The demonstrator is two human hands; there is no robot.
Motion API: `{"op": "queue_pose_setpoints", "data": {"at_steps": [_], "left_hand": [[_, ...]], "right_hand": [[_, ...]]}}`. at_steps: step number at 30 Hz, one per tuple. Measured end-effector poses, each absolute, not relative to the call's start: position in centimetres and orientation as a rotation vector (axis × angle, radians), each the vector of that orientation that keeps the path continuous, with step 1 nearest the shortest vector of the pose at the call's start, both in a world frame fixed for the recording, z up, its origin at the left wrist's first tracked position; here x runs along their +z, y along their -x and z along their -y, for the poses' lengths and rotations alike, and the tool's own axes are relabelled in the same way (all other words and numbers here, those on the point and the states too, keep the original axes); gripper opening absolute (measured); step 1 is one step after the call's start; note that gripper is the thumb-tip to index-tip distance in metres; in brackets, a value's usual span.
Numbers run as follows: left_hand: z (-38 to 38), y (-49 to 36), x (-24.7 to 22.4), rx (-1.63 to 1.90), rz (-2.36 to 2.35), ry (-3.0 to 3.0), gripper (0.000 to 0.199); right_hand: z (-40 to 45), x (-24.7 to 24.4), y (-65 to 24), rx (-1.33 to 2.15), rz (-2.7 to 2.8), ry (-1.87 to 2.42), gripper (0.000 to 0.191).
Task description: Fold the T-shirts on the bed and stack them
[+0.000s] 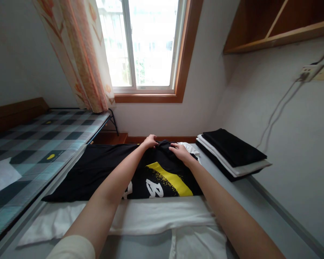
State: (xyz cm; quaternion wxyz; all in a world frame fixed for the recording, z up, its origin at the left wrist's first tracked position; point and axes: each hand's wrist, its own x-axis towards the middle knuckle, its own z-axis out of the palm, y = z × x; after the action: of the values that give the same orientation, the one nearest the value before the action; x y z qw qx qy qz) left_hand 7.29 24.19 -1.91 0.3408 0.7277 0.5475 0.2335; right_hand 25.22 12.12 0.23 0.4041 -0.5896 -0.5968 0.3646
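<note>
1. Centre of the clock face: the shirt point(97, 165), lying on the tabletop point(140, 248).
2. 6 o'clock: the nearer garment point(162, 216), on the same tabletop, before the shirt.
3. Between 2 and 3 o'clock: the folded stack point(232, 147), on the tabletop, right of the shirt.
4. Between 9 and 10 o'clock: the mattress point(70, 124), left of the tabletop.
5. 9 o'clock: the paper point(2, 176), on the mattress.
6. 12 o'clock: the window point(153, 43), behind the tabletop.
7. 11 o'clock: the curtain point(81, 54), over the window's left side.
8. Between 1 and 2 o'clock: the shelf point(251, 36), above the stack.
</note>
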Motion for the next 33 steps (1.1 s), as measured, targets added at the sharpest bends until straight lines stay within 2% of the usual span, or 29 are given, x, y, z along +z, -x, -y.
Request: {"op": "queue_pose_setpoints", "data": {"at_steps": [4,7,11,17,21,24,26,28,33], "left_hand": [[-23.1,-6.7,-1.2,0.692,-1.387,-1.741,0.067],[-21.8,-5.1,-0.7,0.722,-1.292,-1.673,0.052],[-20.3,-2.4,-0.6,0.705,-1.137,-1.485,0.025],[-19.1,-0.6,-0.9,0.738,-1.158,-1.37,0.02],[-19.2,-0.6,-0.9,0.744,-1.166,-1.312,0.015],[-19.7,-1.0,-1.0,0.747,-1.299,-1.296,0.025],[-20.0,-1.5,-1.1,0.759,-1.397,-1.324,0.037],[-20.2,-2.1,-1.4,0.771,-1.436,-1.388,0.041],[-20.3,-3.1,-1.9,0.75,-1.486,-1.584,0.037]], "right_hand": [[-10.9,1.9,-25.8,0.935,1.682,1.205,0.037],[-9.3,1.7,-26.5,1.1,1.996,1.144,0.041],[-8.2,0.8,-27.1,1.085,2.177,1.318,0.041],[-8.6,0.7,-27.7,0.698,2.0,1.734,0.018],[-8.7,0.0,-28.3,0.812,1.784,2.005,0.042],[-9.1,-0.7,-28.7,0.824,1.674,2.025,0.054],[-9.5,-1.1,-29.1,0.77,1.657,2.005,0.057],[-10.0,-1.2,-29.4,0.737,1.64,1.995,0.058],[-10.3,-0.8,-30.3,0.802,1.614,2.007,0.042]]}}
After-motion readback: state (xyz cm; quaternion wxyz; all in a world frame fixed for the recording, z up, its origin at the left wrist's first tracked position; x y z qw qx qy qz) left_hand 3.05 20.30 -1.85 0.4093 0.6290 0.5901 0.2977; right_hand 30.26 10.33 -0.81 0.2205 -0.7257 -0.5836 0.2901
